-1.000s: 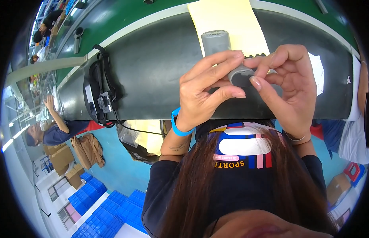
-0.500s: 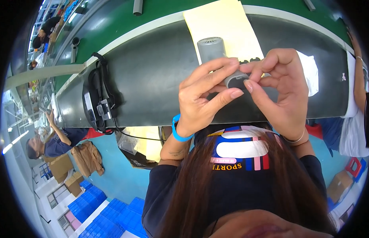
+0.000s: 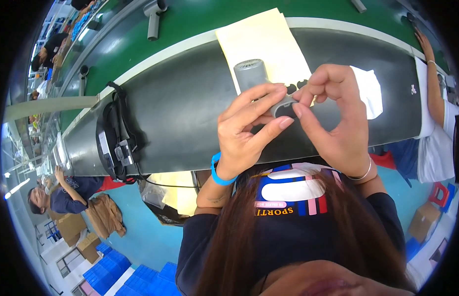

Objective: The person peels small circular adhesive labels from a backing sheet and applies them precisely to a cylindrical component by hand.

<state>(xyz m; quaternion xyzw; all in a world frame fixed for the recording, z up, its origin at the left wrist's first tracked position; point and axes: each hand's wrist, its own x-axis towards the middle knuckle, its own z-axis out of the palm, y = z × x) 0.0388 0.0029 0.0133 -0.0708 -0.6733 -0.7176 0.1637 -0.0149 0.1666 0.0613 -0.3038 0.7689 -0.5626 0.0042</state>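
Note:
A grey hair dryer housing (image 3: 250, 76) lies over the black bench top with its round grille end toward the far side. My left hand (image 3: 245, 126) is wrapped around its handle, the thumb below and the fingers above. The handle's open end (image 3: 286, 109) faces me and shows a dark hollow. At its right rim, my right hand (image 3: 333, 108) pinches thumb and fingertips together; whatever they hold is hidden. Small black pieces (image 3: 291, 89) lie just beyond my fingers, on the yellow paper sheets (image 3: 259, 37).
A black headband-like device (image 3: 113, 138) with a cable lies at left on the bench (image 3: 185, 93). White paper (image 3: 368, 93) is at right. Beyond runs a green conveyor (image 3: 200, 19) carrying other grey housings (image 3: 153, 22). Co-workers (image 3: 67, 197) sit left and right. A lined bin (image 3: 165, 197) stands below.
The view has shifted slightly. The handle's open end now shows a hollow where a dark surface showed before. My right fingertips have drawn slightly off its front; my left hand keeps its grip.

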